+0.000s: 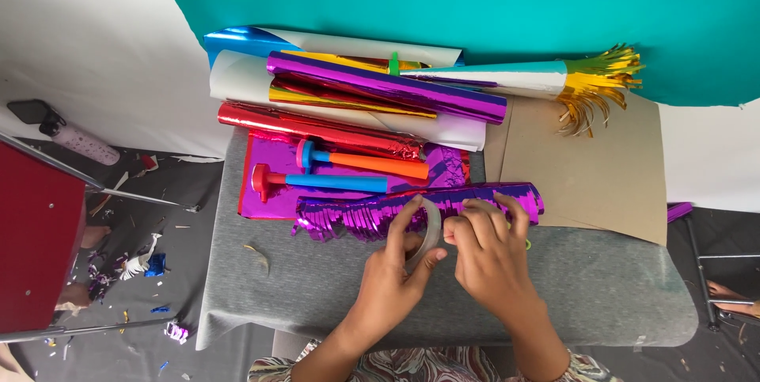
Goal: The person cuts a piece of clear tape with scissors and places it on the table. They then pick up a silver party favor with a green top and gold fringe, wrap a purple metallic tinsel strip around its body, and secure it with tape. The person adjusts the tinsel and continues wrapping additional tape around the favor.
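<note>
Nearest item: patterned sleeves, cut off by the near edge of the view.

Left hand (392, 271): fingers curled around a clear roll of sticky tape (428, 231), thumb at its near rim.

Right hand (492, 251): fingertips pinched at the right edge of the same roll; whether they grip a loose tape end cannot be made out.

Tape roll: held between both hands, just near of a fringed strip of purple metallic foil (412, 209), partly covering it.

Grey cloth-covered table (317, 287): bears all of the above.

Far of the fringe: a red-headed tool with a blue handle (317, 182) and a blue-headed tool with an orange handle (364, 163), lying on purple foil sheet.

Further: rolled foil sheets in red, purple, gold and blue (356, 97), overlapping, lower ones hidden.

Far right: white paper cone with gold fringe (554, 81) on brown cardboard (594, 168).

Left floor: a pale drinking bottle (75, 139) among foil scraps.
</note>
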